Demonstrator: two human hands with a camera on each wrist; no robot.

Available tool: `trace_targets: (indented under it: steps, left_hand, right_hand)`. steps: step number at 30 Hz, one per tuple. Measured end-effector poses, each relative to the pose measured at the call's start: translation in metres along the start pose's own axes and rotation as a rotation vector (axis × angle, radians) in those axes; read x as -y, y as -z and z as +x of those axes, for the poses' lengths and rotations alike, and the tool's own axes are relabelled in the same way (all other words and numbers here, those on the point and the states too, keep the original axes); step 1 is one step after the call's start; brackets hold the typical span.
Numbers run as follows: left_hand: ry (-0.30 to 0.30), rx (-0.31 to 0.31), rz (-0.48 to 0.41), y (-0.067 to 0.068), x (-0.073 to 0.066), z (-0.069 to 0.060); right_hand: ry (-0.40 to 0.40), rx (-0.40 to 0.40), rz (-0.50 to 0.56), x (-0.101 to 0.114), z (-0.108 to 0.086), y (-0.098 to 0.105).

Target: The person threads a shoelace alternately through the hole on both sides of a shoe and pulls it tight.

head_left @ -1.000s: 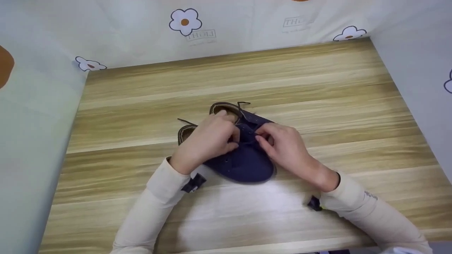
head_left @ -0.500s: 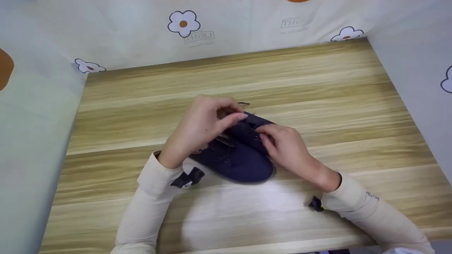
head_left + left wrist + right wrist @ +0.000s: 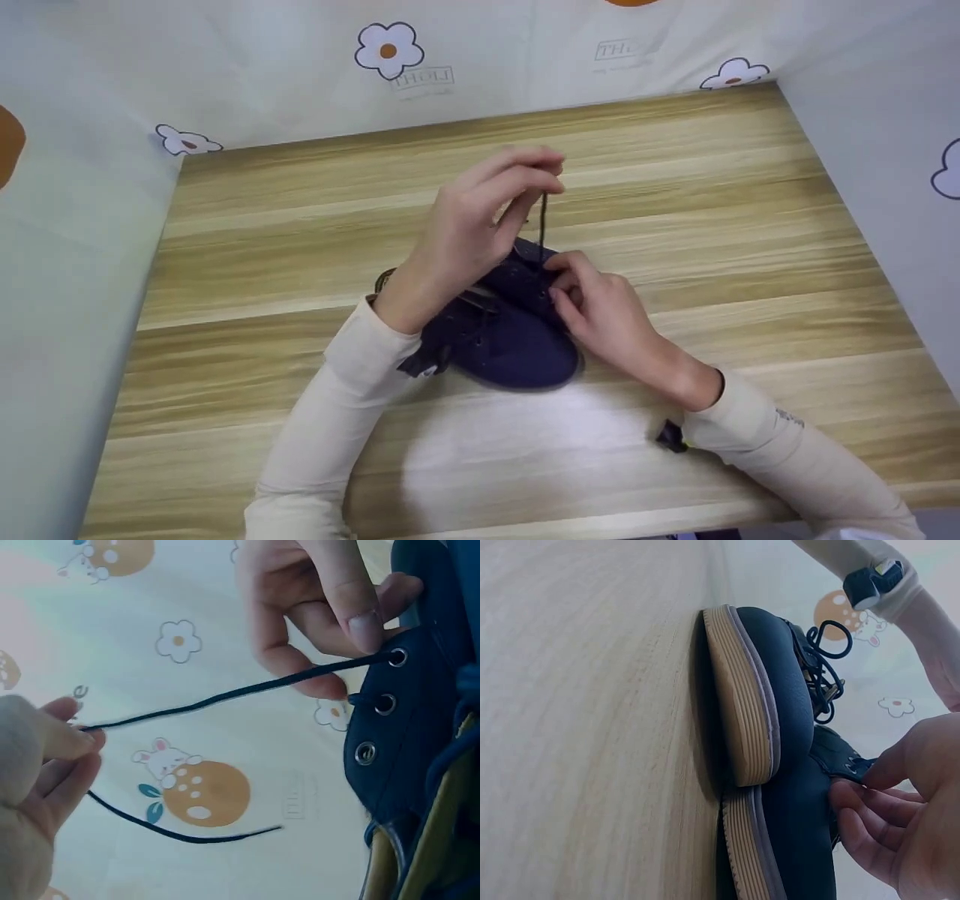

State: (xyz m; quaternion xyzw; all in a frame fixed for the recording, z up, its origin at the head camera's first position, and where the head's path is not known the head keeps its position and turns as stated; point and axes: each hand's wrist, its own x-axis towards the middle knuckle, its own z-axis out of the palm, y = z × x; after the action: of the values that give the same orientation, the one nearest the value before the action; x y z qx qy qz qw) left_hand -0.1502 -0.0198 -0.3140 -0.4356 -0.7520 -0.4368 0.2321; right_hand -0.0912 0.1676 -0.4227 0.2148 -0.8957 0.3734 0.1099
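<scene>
Two dark blue lace-up shoes stand side by side, the near shoe overlapping the view of the far shoe. My left hand is raised above them and pinches a dark lace, pulled taut from an eyelet. In the left wrist view the lace runs from the left fingers to the top eyelet of a flap, its loose end hanging below. My right hand pinches the edge of that flap beside the eyelets; its thumb and fingers show this in the right wrist view.
The shoes are on a wood-grain table. Pale sheeting with flower prints rises behind it and at both sides. A small black wrist device hangs by the right sleeve.
My left hand has moved from low over the shoes up and away, drawing the lace up into a straight line. The right hand has stayed at the far shoe, shifting only slightly.
</scene>
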Motion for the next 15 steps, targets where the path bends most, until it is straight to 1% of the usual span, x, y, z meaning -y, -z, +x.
trace_targets:
  steps: [1, 3, 5, 7, 9, 12, 15]
  left_hand:
    - [0.01, -0.034, 0.0, -0.002, 0.002, 0.002]
    - [0.055, -0.084, -0.01, -0.005, 0.005, 0.005]
    - [0.113, -0.102, -0.029, -0.008, 0.008, 0.006]
    - [0.175, -0.088, -0.071, -0.01, 0.01, 0.005]
    - [0.222, -0.06, -0.108, -0.012, 0.01, 0.003]
    - [0.255, -0.006, -0.16, -0.015, 0.009, 0.001]
    - [0.27, 0.057, -0.177, -0.016, 0.008, -0.002]
  right_hand:
    - [0.005, -0.002, 0.007, 0.0, 0.0, 0.0]
    - [0.011, -0.001, 0.012, -0.001, -0.001, 0.0]
    - [0.008, 0.004, 0.022, -0.001, -0.001, 0.0]
    - [-0.008, 0.011, 0.03, -0.002, 0.0, 0.001]
    - [-0.033, 0.006, 0.048, -0.003, 0.003, 0.004]
    - [-0.073, -0.042, 0.074, -0.007, 0.013, 0.011]
    - [-0.091, -0.093, 0.115, -0.01, 0.028, 0.019]
